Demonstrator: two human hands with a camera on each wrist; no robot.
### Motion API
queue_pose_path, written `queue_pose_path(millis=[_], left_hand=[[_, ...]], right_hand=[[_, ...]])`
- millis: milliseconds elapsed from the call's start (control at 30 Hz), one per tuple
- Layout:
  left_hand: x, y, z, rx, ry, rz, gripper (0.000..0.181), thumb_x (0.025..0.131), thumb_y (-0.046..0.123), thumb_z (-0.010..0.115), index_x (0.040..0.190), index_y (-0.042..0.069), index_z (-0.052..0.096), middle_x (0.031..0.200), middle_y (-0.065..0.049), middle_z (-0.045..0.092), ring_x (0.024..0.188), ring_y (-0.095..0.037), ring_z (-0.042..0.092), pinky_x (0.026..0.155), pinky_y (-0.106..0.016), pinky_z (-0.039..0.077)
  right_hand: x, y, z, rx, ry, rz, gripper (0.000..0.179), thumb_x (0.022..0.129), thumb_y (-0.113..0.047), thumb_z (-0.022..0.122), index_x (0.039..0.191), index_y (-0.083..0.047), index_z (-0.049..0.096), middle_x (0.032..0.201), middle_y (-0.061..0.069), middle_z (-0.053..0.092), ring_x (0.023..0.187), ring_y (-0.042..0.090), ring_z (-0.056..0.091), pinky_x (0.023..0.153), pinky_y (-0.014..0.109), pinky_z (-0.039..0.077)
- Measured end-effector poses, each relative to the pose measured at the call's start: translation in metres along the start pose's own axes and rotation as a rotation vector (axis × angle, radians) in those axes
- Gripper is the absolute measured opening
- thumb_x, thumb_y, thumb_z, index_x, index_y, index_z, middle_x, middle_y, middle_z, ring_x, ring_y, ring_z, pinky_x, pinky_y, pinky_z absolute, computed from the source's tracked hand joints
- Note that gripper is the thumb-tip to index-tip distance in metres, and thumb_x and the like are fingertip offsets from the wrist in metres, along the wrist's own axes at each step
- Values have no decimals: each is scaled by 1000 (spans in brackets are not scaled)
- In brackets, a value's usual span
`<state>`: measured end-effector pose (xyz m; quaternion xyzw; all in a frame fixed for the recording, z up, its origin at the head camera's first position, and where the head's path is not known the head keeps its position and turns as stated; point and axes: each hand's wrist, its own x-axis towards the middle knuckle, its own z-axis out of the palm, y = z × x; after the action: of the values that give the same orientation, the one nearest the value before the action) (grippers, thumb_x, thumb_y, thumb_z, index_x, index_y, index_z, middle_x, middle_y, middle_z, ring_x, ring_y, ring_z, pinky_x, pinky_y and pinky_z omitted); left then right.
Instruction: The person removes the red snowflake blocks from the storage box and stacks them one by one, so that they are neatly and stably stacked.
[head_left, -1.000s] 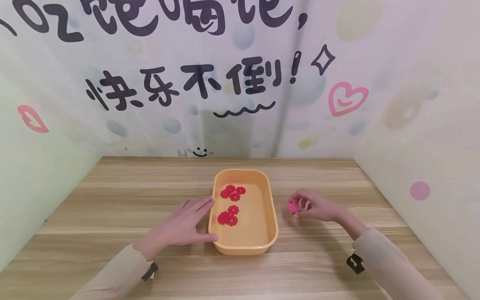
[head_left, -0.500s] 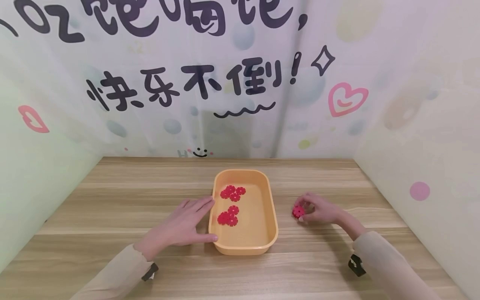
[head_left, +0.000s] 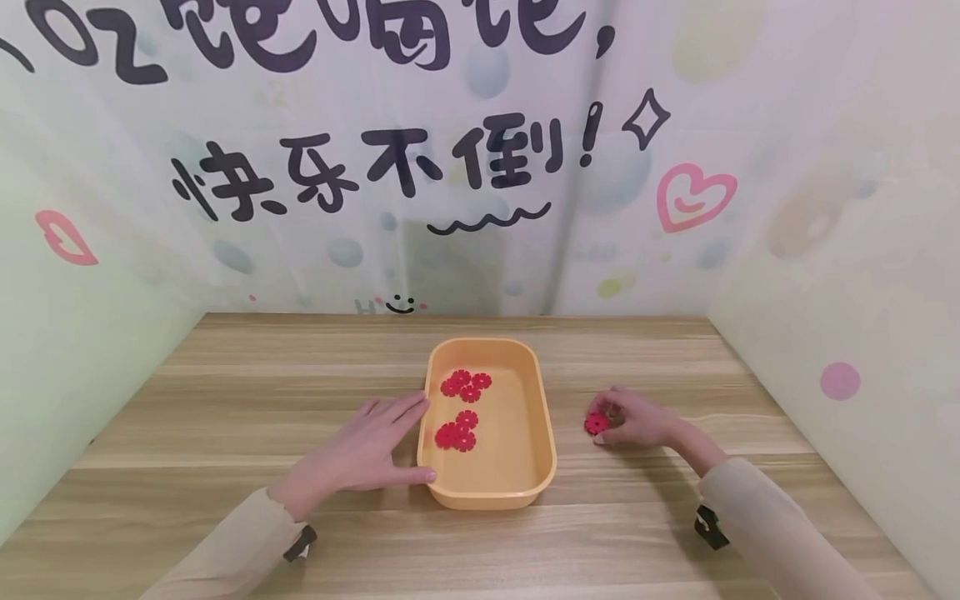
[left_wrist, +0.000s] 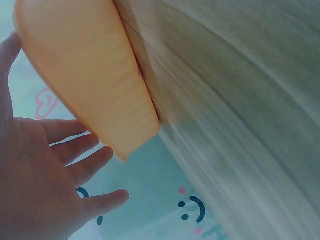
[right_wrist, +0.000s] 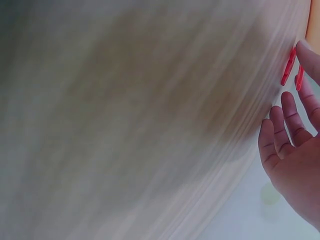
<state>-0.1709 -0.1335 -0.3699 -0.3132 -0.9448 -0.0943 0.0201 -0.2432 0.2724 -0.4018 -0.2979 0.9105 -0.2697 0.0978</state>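
An orange plastic tray (head_left: 534, 467) stands on the table, with several red flower-shaped discs (head_left: 467, 419) lying in two groups along its left side. My left hand (head_left: 367, 450), fingers spread and straight, rests its fingertips and thumb on the tray's left rim; the left wrist view shows them touching the tray wall (left_wrist: 85, 70). Right of the tray, my right hand (head_left: 637, 419) pinches a red flower-shaped disc (head_left: 596, 423) between thumb and forefinger, low over the table. In the right wrist view, a second red disc (right_wrist: 288, 66) shows beside the pinched disc (right_wrist: 300, 78); whether they touch I cannot tell.
The wood-grain table (head_left: 225, 400) is bounded by a printed back curtain (head_left: 480, 267) and pale side walls, the right one (head_left: 840, 275) with a purple dot. Bare table surface shows between the tray and my right hand.
My right hand has moved slightly right and down with the disc, which now shows deeper red, then stayed almost still. My left hand and the tray have not moved.
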Motion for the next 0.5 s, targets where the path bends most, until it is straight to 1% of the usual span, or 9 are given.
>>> queue_pose_path(millis=[233, 500], left_hand=[[0, 0, -1, 2, 1, -1, 93, 71, 70, 48, 136, 5, 33, 139, -8, 30, 123, -23, 30, 96, -50, 22], [0, 0, 0, 7, 3, 3, 92, 71, 68, 49, 136, 5, 32, 139, -8, 29, 123, -23, 30, 96, -49, 23]], right_hand=[[0, -2, 0, -10, 4, -4, 30, 72, -20, 72, 95, -10, 56, 86, 1, 47, 82, 20, 43, 70, 34, 38], [1, -2, 0, -33, 4, 25, 30, 72, -21, 73, 94, -10, 56, 84, 1, 46, 80, 18, 44, 69, 33, 39]])
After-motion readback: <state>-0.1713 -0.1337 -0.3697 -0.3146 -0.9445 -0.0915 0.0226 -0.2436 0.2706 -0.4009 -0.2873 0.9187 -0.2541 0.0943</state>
